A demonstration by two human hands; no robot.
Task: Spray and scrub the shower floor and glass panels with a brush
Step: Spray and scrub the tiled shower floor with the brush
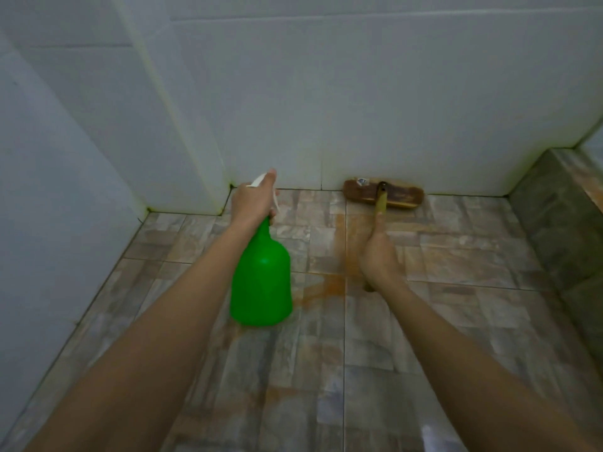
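Note:
My left hand (253,200) grips the white trigger head of a green spray bottle (261,278), which hangs above the floor, nozzle toward the far wall. My right hand (378,252) holds the wooden handle of a brush. The brown brush head (401,194) rests on the stone-pattern floor tiles (456,265) against the foot of the white back wall (359,109). An orange-brown stain (326,285) runs over the floor between my two hands.
White tiled walls enclose the left side and back, with dark grime in the corner joint (231,185). A raised grey-brown ledge (561,216) borders the floor on the right.

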